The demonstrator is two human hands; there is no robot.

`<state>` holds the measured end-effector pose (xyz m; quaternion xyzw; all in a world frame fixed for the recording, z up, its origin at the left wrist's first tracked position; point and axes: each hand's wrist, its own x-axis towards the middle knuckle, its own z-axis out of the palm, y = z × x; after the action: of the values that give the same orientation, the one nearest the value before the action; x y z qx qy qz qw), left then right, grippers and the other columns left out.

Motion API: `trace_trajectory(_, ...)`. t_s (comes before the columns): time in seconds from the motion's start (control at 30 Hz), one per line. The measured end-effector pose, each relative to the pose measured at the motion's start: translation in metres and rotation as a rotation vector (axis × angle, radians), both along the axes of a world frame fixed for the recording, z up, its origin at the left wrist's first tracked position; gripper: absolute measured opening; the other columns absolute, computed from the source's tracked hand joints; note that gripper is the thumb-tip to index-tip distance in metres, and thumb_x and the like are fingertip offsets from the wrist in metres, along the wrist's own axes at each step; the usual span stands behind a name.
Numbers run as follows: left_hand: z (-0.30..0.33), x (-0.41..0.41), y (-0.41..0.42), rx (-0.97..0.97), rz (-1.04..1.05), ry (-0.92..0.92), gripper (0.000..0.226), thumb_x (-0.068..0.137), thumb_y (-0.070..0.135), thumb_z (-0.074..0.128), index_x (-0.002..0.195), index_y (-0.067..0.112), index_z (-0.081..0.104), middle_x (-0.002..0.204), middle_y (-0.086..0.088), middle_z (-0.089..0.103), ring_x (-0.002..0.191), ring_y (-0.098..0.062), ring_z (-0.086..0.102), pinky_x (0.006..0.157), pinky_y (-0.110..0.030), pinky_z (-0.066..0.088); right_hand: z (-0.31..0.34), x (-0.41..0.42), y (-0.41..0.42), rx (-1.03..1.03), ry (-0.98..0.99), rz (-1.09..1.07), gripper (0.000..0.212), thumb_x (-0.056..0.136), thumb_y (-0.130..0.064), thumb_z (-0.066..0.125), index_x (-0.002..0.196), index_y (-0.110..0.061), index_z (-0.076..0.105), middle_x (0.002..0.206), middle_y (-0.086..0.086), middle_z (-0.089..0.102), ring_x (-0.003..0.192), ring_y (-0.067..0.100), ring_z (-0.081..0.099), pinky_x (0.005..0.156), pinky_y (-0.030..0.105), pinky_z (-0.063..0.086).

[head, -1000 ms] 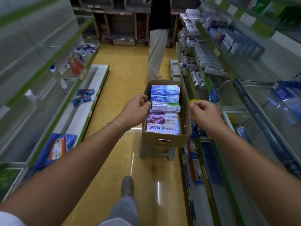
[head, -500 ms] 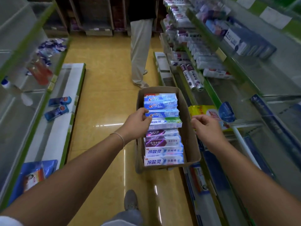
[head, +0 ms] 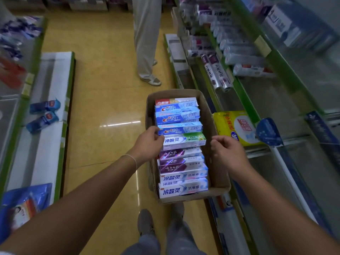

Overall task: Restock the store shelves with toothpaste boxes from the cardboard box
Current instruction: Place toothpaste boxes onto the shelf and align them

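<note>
Hands (head: 185,146) over ten toothpaste boxes (head: 181,148).

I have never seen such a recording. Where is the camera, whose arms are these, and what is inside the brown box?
The camera sits on a person's head and looks down, so the two bare arms belong to that person; there is no machine. The cardboard box stands in a shop aisle and is full of toothpaste boxes. The left hand touches the left end of a white-and-green toothpaste box in the middle of the stack. The right hand is near its other end, with its fingers curled, apparently not yet touching. A yellow pack lies on the shelf to the right.
</note>
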<state>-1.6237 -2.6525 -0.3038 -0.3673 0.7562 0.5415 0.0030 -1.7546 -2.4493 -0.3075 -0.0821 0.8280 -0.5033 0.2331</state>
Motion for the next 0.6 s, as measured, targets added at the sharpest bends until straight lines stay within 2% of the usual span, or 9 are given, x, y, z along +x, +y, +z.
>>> trace_trajectory(0.07, -0.007, -0.01, -0.003, 0.024, 0.013, -0.014, 0.038, 0.101, 0.029, 0.049, 0.135, 0.014, 0.043, 0.091, 0.016, 0.052, 0.074, 0.002, 0.056, 0.05, -0.01, 0.046, -0.008, -0.01, -0.005, 0.015, -0.007, 0.021, 0.014, 0.096, -0.016, 0.061, 0.087, -0.027, 0.064, 0.08, -0.006, 0.068, 0.074, 0.009, 0.062, 0.064, 0.025, 0.048)
trace_trajectory(0.17, -0.017, -0.025, -0.008, 0.042, 0.048, -0.031, 0.039, 0.1, 0.029, 0.05, 0.136, 0.014, 0.042, 0.091, 0.016, 0.052, 0.074, 0.001, 0.057, 0.049, -0.01, 0.047, -0.025, -0.032, -0.018, 0.044, -0.023, 0.055, 0.014, 0.095, -0.019, 0.061, 0.087, -0.029, 0.064, 0.085, -0.004, 0.069, 0.076, 0.01, 0.062, 0.069, 0.028, 0.049)
trace_trajectory(0.3, -0.032, -0.049, -0.016, 0.045, 0.09, -0.065, 0.042, 0.1, 0.029, 0.052, 0.136, 0.012, 0.041, 0.091, 0.017, 0.053, 0.076, 0.0, 0.058, 0.061, -0.018, 0.051, -0.048, -0.065, -0.036, 0.083, -0.057, 0.11, 0.007, 0.095, -0.021, 0.061, 0.097, -0.026, 0.067, 0.094, -0.001, 0.071, 0.08, 0.013, 0.064, 0.072, 0.031, 0.054)
trace_trajectory(0.47, -0.056, -0.082, -0.025, 0.054, 0.165, -0.099, 0.038, 0.098, 0.027, 0.055, 0.133, 0.014, 0.043, 0.101, 0.009, 0.053, 0.087, -0.009, 0.059, 0.069, -0.025, 0.054, -0.072, -0.104, -0.058, 0.108, -0.022, 0.121, 0.007, 0.096, -0.017, 0.06, 0.101, -0.019, 0.065, 0.089, -0.007, 0.068, 0.07, -0.002, 0.061, 0.065, 0.02, 0.052)
trace_trajectory(0.53, -0.071, -0.093, -0.03, 0.056, 0.188, -0.114, 0.027, 0.097, 0.026, 0.057, 0.121, 0.021, 0.045, 0.105, 0.007, 0.058, 0.09, -0.012, 0.064, 0.07, -0.027, 0.056, -0.083, -0.119, -0.065, 0.118, -0.035, 0.122, 0.01, 0.096, -0.017, 0.061, 0.105, -0.021, 0.062, 0.094, -0.008, 0.067, 0.08, 0.0, 0.061, 0.07, 0.02, 0.051)
trace_trajectory(0.6, -0.087, -0.1, -0.034, 0.04, 0.207, -0.141, 0.021, 0.097, 0.025, 0.058, 0.113, 0.022, 0.045, 0.104, 0.007, 0.06, 0.094, -0.014, 0.066, 0.067, -0.026, 0.056, -0.095, -0.131, -0.07, 0.13, -0.056, 0.13, 0.019, 0.096, -0.017, 0.06, 0.114, -0.02, 0.06, 0.101, -0.01, 0.064, 0.092, 0.006, 0.061, 0.083, 0.026, 0.051)
